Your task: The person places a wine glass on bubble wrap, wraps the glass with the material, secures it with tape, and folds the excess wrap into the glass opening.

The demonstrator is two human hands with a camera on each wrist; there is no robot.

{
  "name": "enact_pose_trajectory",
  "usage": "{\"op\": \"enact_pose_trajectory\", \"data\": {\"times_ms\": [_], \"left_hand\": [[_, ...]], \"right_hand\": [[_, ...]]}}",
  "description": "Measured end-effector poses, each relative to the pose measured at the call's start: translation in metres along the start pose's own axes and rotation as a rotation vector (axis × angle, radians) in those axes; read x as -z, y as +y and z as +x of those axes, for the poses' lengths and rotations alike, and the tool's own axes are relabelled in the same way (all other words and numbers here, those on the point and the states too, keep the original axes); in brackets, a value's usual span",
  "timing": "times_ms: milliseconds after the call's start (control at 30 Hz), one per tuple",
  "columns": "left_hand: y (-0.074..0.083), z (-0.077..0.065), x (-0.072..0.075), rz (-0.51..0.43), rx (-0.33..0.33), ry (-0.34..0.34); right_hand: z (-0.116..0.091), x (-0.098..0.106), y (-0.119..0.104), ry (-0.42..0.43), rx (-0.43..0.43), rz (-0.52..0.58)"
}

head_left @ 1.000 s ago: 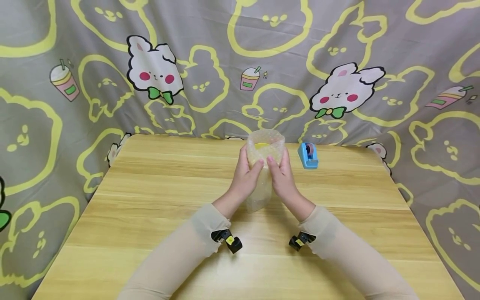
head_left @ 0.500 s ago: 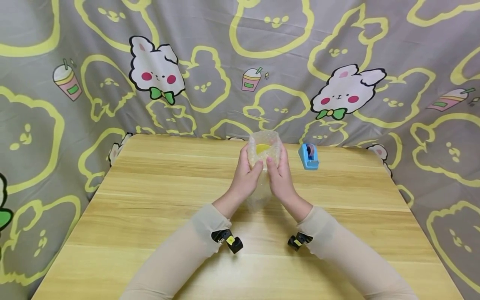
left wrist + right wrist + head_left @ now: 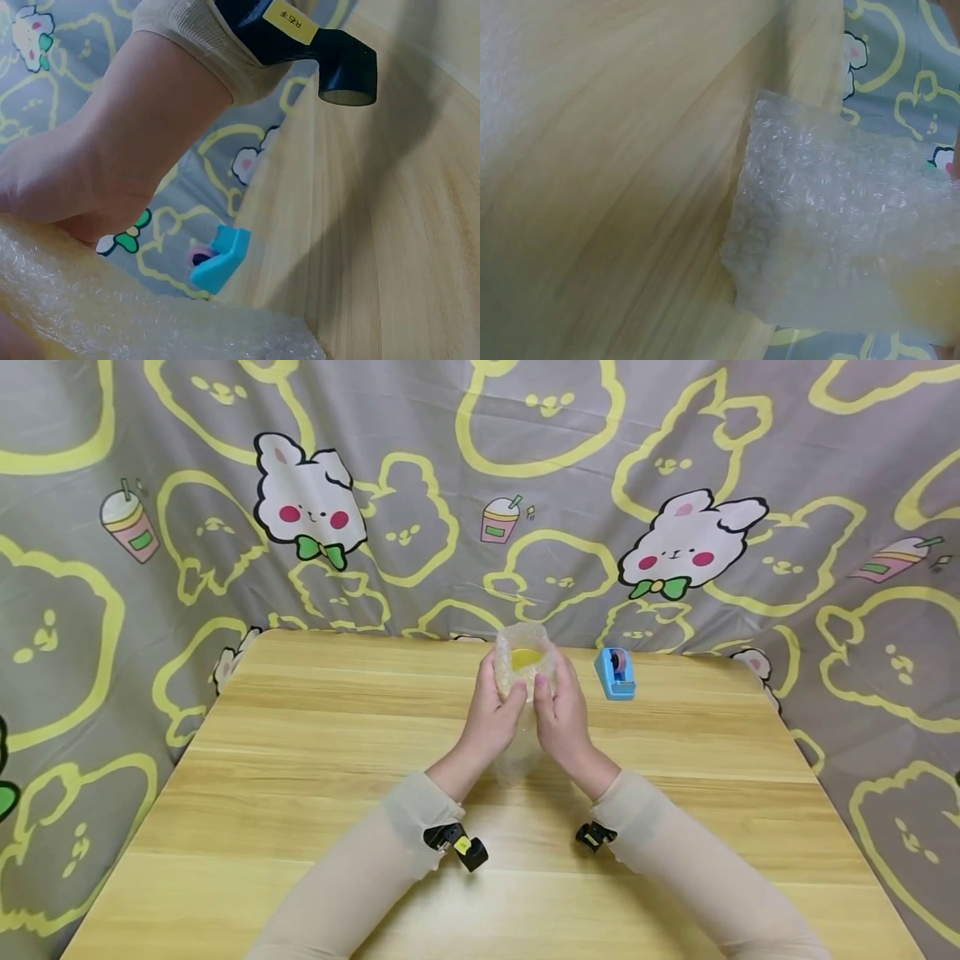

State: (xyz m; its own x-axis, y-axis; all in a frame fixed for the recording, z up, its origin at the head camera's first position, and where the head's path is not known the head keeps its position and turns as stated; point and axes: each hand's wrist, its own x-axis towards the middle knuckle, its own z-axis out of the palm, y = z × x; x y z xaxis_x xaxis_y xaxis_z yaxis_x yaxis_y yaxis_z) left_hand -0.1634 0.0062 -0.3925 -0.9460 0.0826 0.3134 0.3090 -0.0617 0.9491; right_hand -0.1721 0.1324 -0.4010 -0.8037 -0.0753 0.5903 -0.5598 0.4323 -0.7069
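A clear bubble wrap sheet [image 3: 522, 635] is rolled round something with a round yellow top [image 3: 527, 658], whose body is hidden by the wrap and fingers. My left hand [image 3: 489, 714] grips the roll from the left and my right hand [image 3: 564, 714] from the right, both thumbs on the near side. Below the thumbs the wrap's other end hangs toward me. In the right wrist view the bubble wrap [image 3: 817, 202] extends over the wooden table, with yellow showing through at its right. The left wrist view shows the right hand [image 3: 82, 180] above the wrap.
A blue tape dispenser [image 3: 617, 675] with a roll of tape stands on the wooden table [image 3: 315, 718], to the right of the hands near the back edge. A grey curtain [image 3: 435, 427] with cartoon prints hangs behind and along both sides.
My right hand has shifted slightly left and turned inward, drawing the wrap's right side in. The top of the wrap is narrower, and more of the yellow top shows. My left hand stays nearly in place.
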Motion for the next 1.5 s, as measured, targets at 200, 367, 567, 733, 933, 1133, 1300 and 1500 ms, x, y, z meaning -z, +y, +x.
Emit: {"op": "enact_pose_trajectory", "data": {"times_ms": [200,367,567,733,933,1133,1300,1500], "left_hand": [[-0.001,-0.002,0.001,0.042,-0.052,-0.043],[-0.003,-0.002,0.000,0.112,-0.104,-0.060],[-0.004,0.000,0.000,0.111,-0.148,-0.074],[-0.005,0.001,0.001,0.173,-0.159,-0.084],[-0.006,0.002,0.005,0.159,-0.168,-0.135],[-0.008,0.002,0.007,0.134,-0.141,-0.166],[-0.010,0.002,0.013,0.142,-0.114,-0.205],[-0.013,0.006,0.027,0.195,-0.044,-0.244]], "right_hand": [[0.000,-0.004,0.006,0.111,0.126,-0.063],[0.003,-0.008,0.014,0.237,0.239,-0.044],[0.006,-0.013,0.016,0.333,0.310,0.039],[0.011,-0.018,0.017,0.424,0.364,0.117],[0.014,-0.020,0.020,0.485,0.366,0.145],[0.015,-0.019,0.021,0.510,0.368,0.153],[0.015,-0.018,0.021,0.517,0.364,0.137],[0.016,-0.015,0.007,0.484,0.339,0.138]]}}
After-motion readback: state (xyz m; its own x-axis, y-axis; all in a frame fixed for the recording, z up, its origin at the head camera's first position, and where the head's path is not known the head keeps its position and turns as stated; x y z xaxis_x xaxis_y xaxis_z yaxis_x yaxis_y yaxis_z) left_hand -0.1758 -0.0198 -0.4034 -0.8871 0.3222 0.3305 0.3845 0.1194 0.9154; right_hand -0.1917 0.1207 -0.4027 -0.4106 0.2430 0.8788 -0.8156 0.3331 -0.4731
